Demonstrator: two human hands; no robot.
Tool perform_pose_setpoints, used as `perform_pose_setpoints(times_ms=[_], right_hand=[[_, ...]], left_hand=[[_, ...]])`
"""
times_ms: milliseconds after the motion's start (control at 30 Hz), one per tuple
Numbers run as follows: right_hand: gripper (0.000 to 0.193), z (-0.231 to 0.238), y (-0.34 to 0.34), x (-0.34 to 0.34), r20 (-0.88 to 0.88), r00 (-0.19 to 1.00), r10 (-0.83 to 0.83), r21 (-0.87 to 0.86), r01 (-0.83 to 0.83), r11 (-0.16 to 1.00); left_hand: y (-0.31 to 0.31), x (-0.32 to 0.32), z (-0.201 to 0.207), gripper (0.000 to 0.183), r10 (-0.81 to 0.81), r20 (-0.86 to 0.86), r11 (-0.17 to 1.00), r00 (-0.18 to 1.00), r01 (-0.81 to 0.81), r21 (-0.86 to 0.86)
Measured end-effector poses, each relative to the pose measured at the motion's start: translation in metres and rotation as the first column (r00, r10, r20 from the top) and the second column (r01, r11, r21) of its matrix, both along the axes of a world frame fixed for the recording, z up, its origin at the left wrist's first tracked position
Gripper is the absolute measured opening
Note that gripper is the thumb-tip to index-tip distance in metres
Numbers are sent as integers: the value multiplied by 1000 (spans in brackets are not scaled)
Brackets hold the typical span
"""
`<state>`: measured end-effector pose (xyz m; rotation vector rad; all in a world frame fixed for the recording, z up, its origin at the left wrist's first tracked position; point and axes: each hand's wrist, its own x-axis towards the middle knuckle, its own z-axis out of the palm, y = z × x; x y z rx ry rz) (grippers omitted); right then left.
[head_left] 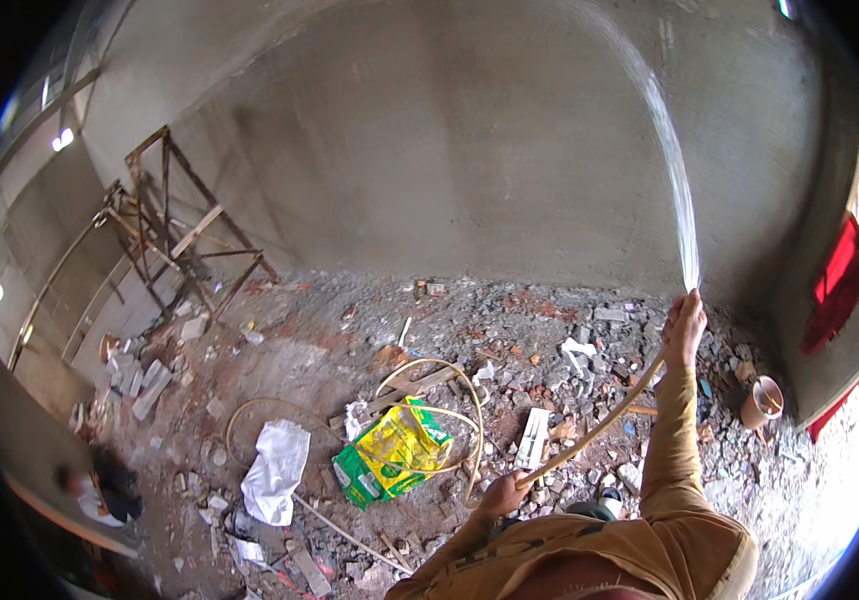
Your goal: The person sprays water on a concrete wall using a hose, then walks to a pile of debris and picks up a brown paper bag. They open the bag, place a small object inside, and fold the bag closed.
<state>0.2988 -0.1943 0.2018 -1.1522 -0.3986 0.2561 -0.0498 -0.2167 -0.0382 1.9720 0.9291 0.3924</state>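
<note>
A tan hose [589, 440] runs between my two hands. My right hand [685, 328], arm stretched forward, is closed round its end, and a white jet of water [671, 150] shoots up from there toward the grey plastered wall [509, 150]. Lower and nearer my body, my left hand [503, 494] grips the same hose. From there the hose loops back over the rubble, across a green and yellow sack [394, 455] on the ground. Beside that sack lies a white sack [276, 470].
Broken brick and stone rubble [339, 330] covers the floor. A rusty metal trestle [174, 215] stands at the far left by the wall. At right are a bucket [761, 405] and a red cloth [839, 285] by a bright opening. Another person [99, 495] is at the lower left.
</note>
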Motion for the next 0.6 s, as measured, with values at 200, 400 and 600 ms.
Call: perform_pose_setpoints(times_ms=[200,400,600], right_hand=[[41,-22,-58,37,-55,982,-179,9,180,984],[40,-50,-106,92,196,909,-368,-98,391,915],[44,-50,-108,91,18,963,-269,-168,268,949]], left_hand=[[-9,18,-5,21,-96,-9,995,995,96,15],[-18,57,-1,24,-233,-160,972,959,233,-25],[-35,73,-3,35,-277,-108,961,955,277,-20]])
